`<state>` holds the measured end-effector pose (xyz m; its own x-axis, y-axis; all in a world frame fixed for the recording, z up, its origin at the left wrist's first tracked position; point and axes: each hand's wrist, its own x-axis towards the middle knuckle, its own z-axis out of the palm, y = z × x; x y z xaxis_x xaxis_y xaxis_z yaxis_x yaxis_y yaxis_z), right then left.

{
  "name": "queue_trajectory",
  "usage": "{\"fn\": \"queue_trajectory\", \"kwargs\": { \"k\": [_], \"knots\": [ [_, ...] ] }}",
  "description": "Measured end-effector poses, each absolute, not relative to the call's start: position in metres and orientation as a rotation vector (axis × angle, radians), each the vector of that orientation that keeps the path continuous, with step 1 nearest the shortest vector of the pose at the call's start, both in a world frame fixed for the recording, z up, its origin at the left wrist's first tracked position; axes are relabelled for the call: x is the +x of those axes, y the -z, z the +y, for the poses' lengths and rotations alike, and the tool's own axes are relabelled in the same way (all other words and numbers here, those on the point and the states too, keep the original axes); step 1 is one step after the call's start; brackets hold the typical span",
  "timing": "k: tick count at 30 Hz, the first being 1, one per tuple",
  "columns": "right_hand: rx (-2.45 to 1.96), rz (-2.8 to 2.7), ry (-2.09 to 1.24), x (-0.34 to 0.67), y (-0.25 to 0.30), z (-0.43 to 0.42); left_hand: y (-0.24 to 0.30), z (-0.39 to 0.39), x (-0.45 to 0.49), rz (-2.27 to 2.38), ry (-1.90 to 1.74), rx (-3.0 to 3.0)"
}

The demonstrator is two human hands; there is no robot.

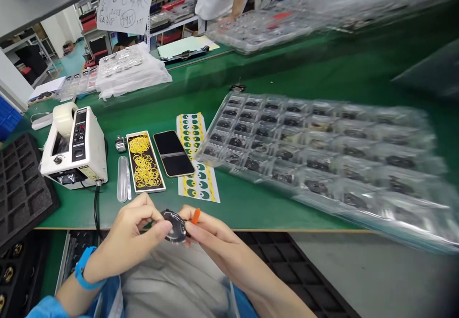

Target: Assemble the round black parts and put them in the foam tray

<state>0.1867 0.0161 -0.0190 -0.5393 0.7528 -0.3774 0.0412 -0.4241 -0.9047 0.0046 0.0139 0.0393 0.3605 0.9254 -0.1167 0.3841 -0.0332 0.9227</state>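
My left hand [138,236] pinches the near-left rim of a round, dark, glossy part [174,226] that looks like a watch case. On the opposite rim, the thumb and fingers of my right hand [204,229] grip the same part. A short orange piece [196,216] sticks up between the right fingers; its lower end is hidden. The part is held tilted over my lap, just in front of the table edge. A shallow box of yellow rings [145,169] lies beyond my left hand, beside a black-screened phone [174,154].
A tape dispenser [77,146] stands at left, near a black foam tray [21,189]. Clear compartment trays [315,155] holding several dark parts cover the right side. A sticker sheet [199,184] lies partly under the phone. A clear plastic strip [122,179] lies beside the box.
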Motion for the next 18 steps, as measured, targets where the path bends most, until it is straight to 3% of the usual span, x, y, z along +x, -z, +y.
{"fn": "queue_trajectory", "kwargs": {
  "k": [10,18],
  "knots": [
    [-0.843,-1.327,-1.903,0.183,0.047,0.005,-0.034,0.013,0.008,1.23,-0.778,1.628],
    [-1.076,-1.278,-1.99,0.185,0.02,0.021,-0.028,0.015,0.009,1.271,-0.837,1.809]
  ]
}}
